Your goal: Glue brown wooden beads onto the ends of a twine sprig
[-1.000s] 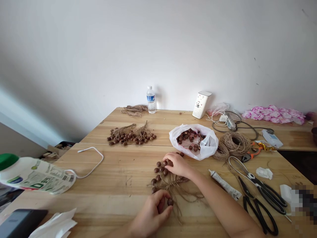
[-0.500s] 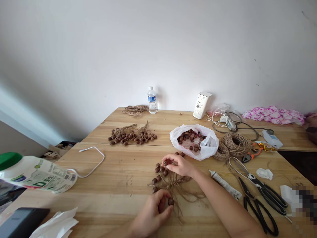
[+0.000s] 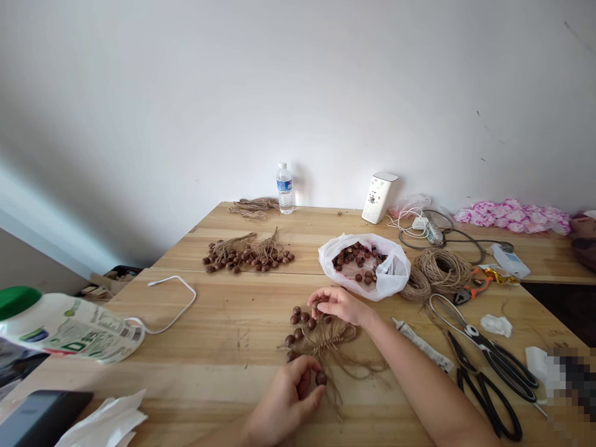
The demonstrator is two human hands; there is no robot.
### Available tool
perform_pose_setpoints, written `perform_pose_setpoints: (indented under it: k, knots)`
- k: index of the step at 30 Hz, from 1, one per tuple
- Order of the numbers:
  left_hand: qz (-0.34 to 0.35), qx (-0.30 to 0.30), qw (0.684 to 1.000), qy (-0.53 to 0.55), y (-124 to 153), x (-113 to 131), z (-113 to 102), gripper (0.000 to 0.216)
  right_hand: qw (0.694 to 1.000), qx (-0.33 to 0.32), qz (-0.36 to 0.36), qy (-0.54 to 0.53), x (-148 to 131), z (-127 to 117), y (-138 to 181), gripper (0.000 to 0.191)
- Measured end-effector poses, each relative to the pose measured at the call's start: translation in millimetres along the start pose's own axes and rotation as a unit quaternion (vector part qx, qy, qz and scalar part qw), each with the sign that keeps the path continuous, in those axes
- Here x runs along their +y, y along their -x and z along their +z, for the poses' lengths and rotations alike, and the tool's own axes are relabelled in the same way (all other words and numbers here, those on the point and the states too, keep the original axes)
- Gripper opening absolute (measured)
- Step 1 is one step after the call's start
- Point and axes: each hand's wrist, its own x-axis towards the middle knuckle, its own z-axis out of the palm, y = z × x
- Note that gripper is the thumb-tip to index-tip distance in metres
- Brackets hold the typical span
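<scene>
Low over the table, my left hand [image 3: 286, 400] is closed on a brown round nut [image 3: 321, 378] between thumb and fingers. Farther away, my right hand [image 3: 342, 307] pinches another brown nut [image 3: 315, 305] at its fingertips. Between and beside both hands lies a twine bundle [image 3: 333, 338], its loose strands trailing right. Several more nuts [image 3: 298, 320] sit at the left side of this bundle, some seemingly on its strands. One nut is partly covered by my left hand. Beyond the right hand stands an open white plastic bag [image 3: 393, 279] with many nuts inside.
Finished-looking nut bunches [image 3: 249, 254] lie farther back, with loose twine [image 3: 255, 208] and a water bottle [image 3: 285, 189] behind. Twine rolls [image 3: 440, 270], pliers [image 3: 472, 288], a tube [image 3: 423, 344] and two scissors [image 3: 484, 397] are right. A white jug [image 3: 88, 326] and cable [image 3: 186, 304] are left.
My right hand has shifted slightly, and the nut at its fingertips shows more clearly. Two nuts beyond that hand no longer show there. My left hand stays put with its nut.
</scene>
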Motion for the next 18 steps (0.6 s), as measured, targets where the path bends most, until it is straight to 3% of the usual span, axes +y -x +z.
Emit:
perform_pose_setpoints:
  k: [18]
  knots:
    - [-0.001,0.000,1.000,0.007,0.8,-0.7,1.1,0.014,0.994,-0.010,0.011,-0.105,6.7,0.2,-0.7,0.026]
